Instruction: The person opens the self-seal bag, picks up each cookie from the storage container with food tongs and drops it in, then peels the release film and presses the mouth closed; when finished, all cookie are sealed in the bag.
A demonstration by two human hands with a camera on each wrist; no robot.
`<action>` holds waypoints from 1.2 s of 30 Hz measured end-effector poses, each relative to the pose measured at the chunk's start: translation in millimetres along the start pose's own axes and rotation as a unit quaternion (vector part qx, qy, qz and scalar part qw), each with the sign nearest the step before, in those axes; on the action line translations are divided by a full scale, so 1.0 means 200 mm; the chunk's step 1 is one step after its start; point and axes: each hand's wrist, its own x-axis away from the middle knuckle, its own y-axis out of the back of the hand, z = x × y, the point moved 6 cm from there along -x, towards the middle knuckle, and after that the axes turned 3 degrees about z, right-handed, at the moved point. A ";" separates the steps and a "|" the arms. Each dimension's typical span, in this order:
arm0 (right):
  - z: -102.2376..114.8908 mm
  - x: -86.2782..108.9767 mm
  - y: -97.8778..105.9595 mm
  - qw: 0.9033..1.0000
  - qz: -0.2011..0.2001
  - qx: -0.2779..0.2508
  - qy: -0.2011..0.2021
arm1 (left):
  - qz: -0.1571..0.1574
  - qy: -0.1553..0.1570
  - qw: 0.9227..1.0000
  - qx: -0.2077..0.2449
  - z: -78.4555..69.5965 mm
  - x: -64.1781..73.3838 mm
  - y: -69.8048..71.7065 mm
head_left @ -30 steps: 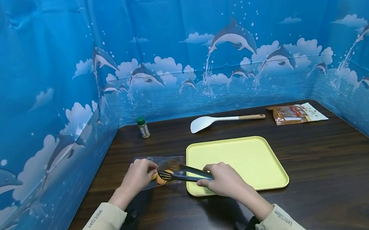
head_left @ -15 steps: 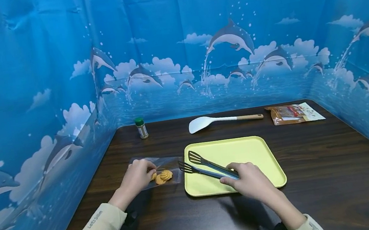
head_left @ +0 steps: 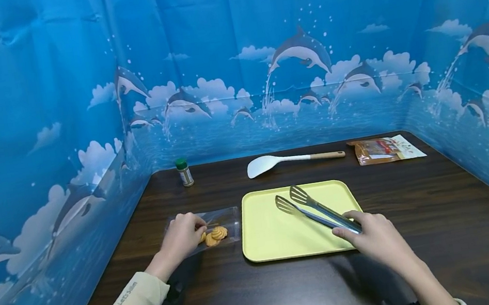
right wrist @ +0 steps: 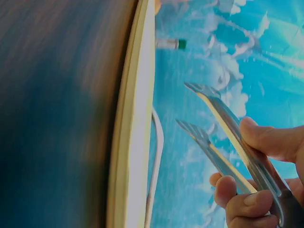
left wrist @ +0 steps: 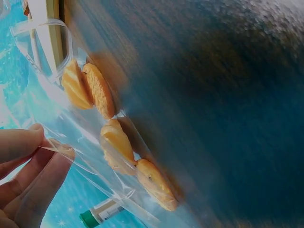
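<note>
Right grip [head_left: 375, 235]: fingers and thumb wrapped around the handle end of the slotted tongs [head_left: 331, 213], whose arms stand apart with nothing between the heads; the tongs are held over the tray, heads aimed far and left. Left grip [head_left: 183, 234]: thumb and fingertips clamped on the film of a clear bag [head_left: 233, 222], pulling one edge up off the swirled cookies [head_left: 218, 233]. Left wrist view: four cookies in a row, apparently inside the bag, on the counter [head_left: 292, 291] just left of the yellow tray [head_left: 255, 229]. Handling notes (judgement): the raised film seems worth holding taut, as slack plastic could snag a slotted head. For any reach into the bag, best come low from the right, where the bag's end faces the tray, arms spread wider than one cookie. Squeeze only until the cookie is steady; they look crumbly. Pinch across the rims rather than over the piped ridges, and lift without dragging on the bag; carry low to limit any drop. Farther out, well apart from both grips: green-capped shaker [head_left: 185, 174] far left, white spatula [head_left: 262, 164] beyond the tray, brown packet [head_left: 377, 150] far right; none appears to obstruct either grip
</note>
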 end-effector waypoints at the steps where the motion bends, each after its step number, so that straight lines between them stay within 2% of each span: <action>1: -0.03 0.00 0.01 1.000 -0.002 0.005 -0.008 | 0.001 0.002 1.000 0.001 0.00 0.00 0.00; 10: -0.34 0.02 0.13 0.992 -0.012 0.029 -0.122 | 0.006 0.005 1.000 0.007 0.03 0.00 -0.02; 14: -0.44 0.00 0.19 0.988 -0.018 0.048 -0.144 | 0.007 0.001 1.000 0.009 0.04 0.00 -0.02; 19: -0.52 -0.05 0.22 0.984 0.009 0.081 -0.156 | 0.010 -0.001 1.000 0.007 0.04 0.00 -0.02; 22: -0.56 -0.07 0.22 0.980 0.026 0.106 -0.167 | 0.013 -0.002 1.000 0.006 0.05 0.01 -0.02; 29: -0.59 -0.15 0.15 0.965 0.107 0.158 -0.182 | 0.020 -0.011 1.000 0.002 0.04 0.00 -0.02; 33: -0.58 -0.19 0.12 0.956 0.150 0.179 -0.180 | 0.026 -0.018 0.999 -0.001 0.04 0.00 -0.01; 36: -0.54 -0.21 0.13 0.951 0.162 0.195 -0.178 | 0.031 -0.017 0.999 0.005 0.04 0.00 -0.01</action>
